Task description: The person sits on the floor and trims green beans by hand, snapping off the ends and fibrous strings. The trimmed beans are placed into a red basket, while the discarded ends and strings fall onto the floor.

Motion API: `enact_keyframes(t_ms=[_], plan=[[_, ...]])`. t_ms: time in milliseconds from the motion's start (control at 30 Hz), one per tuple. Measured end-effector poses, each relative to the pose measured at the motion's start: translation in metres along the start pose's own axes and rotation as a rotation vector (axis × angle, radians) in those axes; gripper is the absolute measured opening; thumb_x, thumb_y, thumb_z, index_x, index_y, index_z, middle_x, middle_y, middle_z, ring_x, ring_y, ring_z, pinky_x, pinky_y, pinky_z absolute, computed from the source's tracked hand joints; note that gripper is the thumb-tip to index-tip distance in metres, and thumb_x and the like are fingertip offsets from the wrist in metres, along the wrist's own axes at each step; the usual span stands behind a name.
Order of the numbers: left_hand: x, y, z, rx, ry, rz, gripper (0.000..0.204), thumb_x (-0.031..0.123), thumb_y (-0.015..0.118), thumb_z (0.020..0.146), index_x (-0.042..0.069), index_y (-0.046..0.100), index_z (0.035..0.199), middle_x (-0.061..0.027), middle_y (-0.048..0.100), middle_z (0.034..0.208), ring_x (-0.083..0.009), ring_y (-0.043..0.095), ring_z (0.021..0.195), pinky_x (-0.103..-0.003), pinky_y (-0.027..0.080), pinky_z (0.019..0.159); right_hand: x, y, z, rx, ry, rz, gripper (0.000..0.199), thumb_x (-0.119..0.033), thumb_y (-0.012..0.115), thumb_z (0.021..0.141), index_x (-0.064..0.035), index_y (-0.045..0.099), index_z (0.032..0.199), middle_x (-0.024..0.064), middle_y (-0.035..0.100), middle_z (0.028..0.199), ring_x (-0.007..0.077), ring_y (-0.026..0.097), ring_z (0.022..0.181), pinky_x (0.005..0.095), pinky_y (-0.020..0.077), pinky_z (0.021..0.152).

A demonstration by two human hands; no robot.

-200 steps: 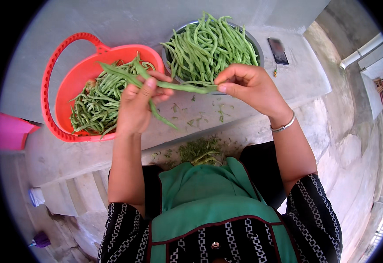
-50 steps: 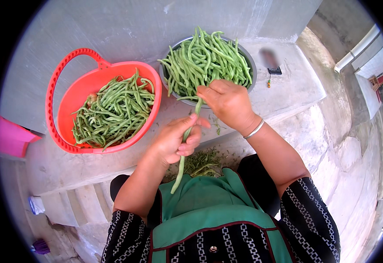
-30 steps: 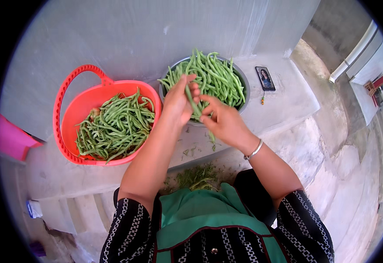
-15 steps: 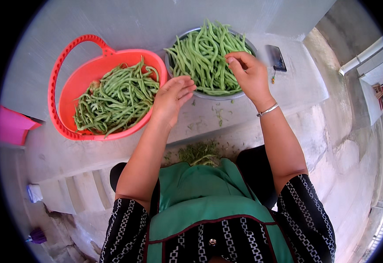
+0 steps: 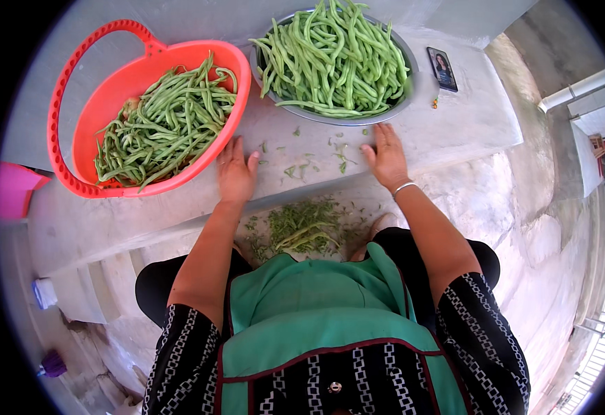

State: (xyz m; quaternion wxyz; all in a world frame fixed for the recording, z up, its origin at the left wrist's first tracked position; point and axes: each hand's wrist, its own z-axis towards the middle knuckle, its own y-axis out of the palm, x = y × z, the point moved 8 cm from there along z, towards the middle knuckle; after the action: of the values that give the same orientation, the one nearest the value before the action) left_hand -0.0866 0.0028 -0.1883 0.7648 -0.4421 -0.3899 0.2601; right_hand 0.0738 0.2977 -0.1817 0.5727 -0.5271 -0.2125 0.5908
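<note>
My left hand (image 5: 237,171) rests flat on the grey ledge (image 5: 454,138), fingers stretched out beside the rim of a red plastic basket (image 5: 205,54). Green beans (image 5: 171,124) fill part of that basket. My right hand (image 5: 388,160) lies on the ledge with its fingers extended, just in front of a metal basin (image 5: 414,63). Heaped in the basin are more green beans (image 5: 333,62). Neither hand holds anything. Small green bean scraps (image 5: 304,166) are scattered on the ledge between my hands.
A pile of trimmings (image 5: 306,228) lies on the ground below the ledge, between my feet. To the right of the basin is a phone (image 5: 443,69) with a small charm (image 5: 435,104). A pink object (image 5: 19,190) stands at the far left.
Both hands have come down toward me onto the ledge. The right one has left the basin's beans and opened from its pinch. The view has shifted, showing more of the trimmings.
</note>
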Motion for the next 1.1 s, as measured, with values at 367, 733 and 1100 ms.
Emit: enact_keyframes(t_ms=[367, 733, 1100], plan=[[0.065, 0.019, 0.008, -0.141, 0.191, -0.352, 0.049, 0.027, 0.051, 0.090, 0.001, 0.043, 0.131, -0.0171, 0.037, 0.141, -0.0332, 0.031, 0.133, -0.040, 0.023, 0.111, -0.091, 0.028, 0.020, -0.062, -0.190, 0.265, 0.048, -0.025, 0.056, 0.086, 0.0036, 0.049, 0.124, 0.0211, 0.049, 0.128, 0.0351, 0.045, 0.120, 0.0401, 0.0340, 0.104], [0.090, 0.019, -0.041, -0.292, 0.412, -0.125, 0.053, 0.021, 0.053, 0.087, 0.000, 0.040, 0.134, -0.0162, 0.038, 0.141, -0.0295, 0.031, 0.133, -0.040, 0.023, 0.112, -0.144, 0.046, -0.023, -0.157, -0.423, 0.165, 0.052, -0.019, 0.054, 0.082, 0.0064, 0.046, 0.126, 0.0190, 0.045, 0.133, 0.0349, 0.037, 0.128, 0.0420, 0.0281, 0.109], [0.066, -0.015, -0.122, -0.591, 0.186, -0.161, 0.037, 0.020, 0.053, 0.088, 0.011, 0.055, 0.124, -0.0171, 0.059, 0.116, -0.0348, 0.056, 0.105, -0.042, 0.044, 0.093, -0.180, 0.030, -0.070, -0.407, -0.397, 0.401, 0.018, -0.015, 0.051, 0.084, -0.0039, 0.062, 0.093, 0.0149, 0.062, 0.099, 0.0340, 0.059, 0.089, 0.0455, 0.0481, 0.079]])
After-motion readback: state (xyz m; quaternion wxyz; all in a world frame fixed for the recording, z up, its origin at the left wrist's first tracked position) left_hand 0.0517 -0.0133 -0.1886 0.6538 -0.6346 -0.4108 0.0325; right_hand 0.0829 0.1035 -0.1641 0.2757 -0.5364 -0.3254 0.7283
